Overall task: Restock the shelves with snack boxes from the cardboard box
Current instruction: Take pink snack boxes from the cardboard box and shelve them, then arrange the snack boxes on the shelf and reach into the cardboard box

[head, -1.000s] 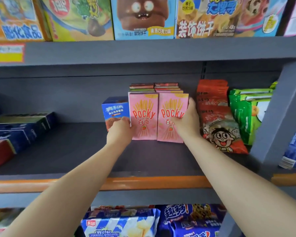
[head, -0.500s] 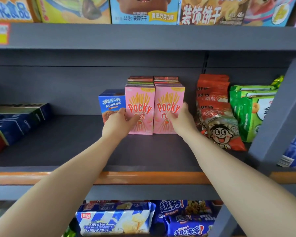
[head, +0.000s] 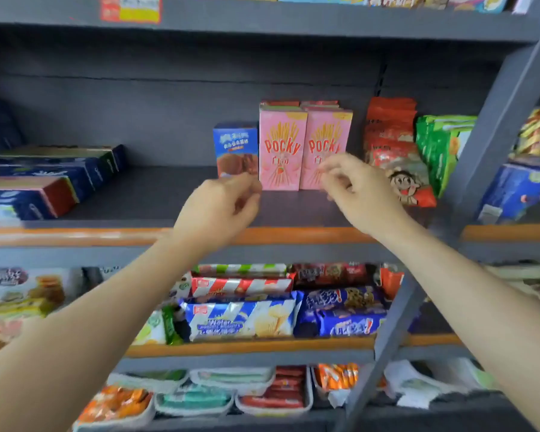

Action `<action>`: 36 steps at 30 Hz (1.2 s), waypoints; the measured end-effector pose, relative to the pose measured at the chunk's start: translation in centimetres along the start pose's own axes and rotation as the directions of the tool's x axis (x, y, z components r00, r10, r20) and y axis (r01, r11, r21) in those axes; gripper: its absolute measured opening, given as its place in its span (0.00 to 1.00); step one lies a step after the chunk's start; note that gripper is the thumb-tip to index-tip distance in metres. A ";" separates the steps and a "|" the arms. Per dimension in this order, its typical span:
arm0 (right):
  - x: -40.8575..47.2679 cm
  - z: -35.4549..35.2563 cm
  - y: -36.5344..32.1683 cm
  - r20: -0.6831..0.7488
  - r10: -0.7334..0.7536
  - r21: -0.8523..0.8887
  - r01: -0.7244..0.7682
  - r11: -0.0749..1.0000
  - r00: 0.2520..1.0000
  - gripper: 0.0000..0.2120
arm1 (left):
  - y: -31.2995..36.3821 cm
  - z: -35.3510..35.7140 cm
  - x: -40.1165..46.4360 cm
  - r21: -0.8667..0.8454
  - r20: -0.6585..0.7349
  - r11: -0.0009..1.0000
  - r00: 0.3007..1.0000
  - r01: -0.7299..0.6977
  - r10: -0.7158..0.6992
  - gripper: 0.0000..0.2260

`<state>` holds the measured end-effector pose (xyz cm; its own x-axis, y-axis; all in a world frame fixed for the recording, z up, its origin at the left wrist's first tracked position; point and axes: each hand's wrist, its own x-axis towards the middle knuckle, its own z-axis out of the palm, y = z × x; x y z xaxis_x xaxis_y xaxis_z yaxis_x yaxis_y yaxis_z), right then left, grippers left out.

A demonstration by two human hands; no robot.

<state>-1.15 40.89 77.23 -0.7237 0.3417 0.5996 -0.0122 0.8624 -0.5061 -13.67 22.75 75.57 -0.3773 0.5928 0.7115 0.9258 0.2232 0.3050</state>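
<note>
Two bare forearms reach up from the bottom corners toward a grey metal shelf unit. Nearest, low in view, trays of orange, teal and red packets (head: 272,392) sit on the bottom level, and above them lie wafer packs (head: 240,319) and blue cookie packs (head: 345,311) behind an orange edge strip. Higher up, the left hand (head: 219,210) and right hand (head: 360,191) hang in front of the middle shelf (head: 156,198), each with fingers loosely curled and holding nothing, neither touching a box. That shelf has a dark grey board with an orange front lip. Behind the hands, two pink Pocky boxes (head: 304,149) stand upright side by side toward the back, with more boxes lined up behind them. A smaller blue box (head: 236,149) stands touching their left side. Red bags (head: 396,151) and green bags (head: 440,148) lean to their right. Dark blue boxes (head: 44,182) lie flat at the far left. A slanted grey upright (head: 499,120) crosses the right side. Above, another shelf edge carries a red and yellow price tag (head: 130,8).
</note>
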 end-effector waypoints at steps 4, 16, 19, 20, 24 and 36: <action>-8.0 3.8 -3.5 0.170 -0.004 0.060 -0.006 0.998 0.986 0.07 | -0.5 -0.8 -8.5 -0.071 0.264 0.983 0.948 -0.167 0.180 0.15; -34.1 28.3 3.9 0.717 0.453 -0.097 -0.568 0.817 0.529 0.05 | -12.3 7.4 -40.2 0.163 0.734 0.859 0.522 0.486 -0.435 0.12; -42.9 34.5 7.4 0.778 0.546 -0.296 -0.586 0.755 0.311 0.08 | -14.3 10.9 -48.9 0.245 0.723 0.706 0.361 0.664 -0.590 0.10; -45.8 36.4 8.4 0.787 0.570 -0.342 -0.599 0.724 0.239 0.09 | -14.8 12.4 -52.0 0.257 0.718 0.665 0.322 0.701 -0.617 0.10; -54.6 43.6 12.0 0.784 0.620 -0.482 -0.612 0.627 0.017 0.12 | -16.6 18.1 -62.9 0.296 0.727 0.533 0.175 0.793 -0.664 0.10; -70.1 61.5 21.7 0.640 0.766 -0.512 -0.776 0.367 -0.060 0.18 | -20.6 31.6 -81.7 0.317 0.747 0.439 0.063 0.841 -0.662 0.11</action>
<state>6.88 12.69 -13.93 -0.4074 0.4007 -0.8206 0.9109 0.2428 -0.3337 -1.19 -5.79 -8.82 -0.6201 0.4680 -0.6297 0.0961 0.8419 0.5310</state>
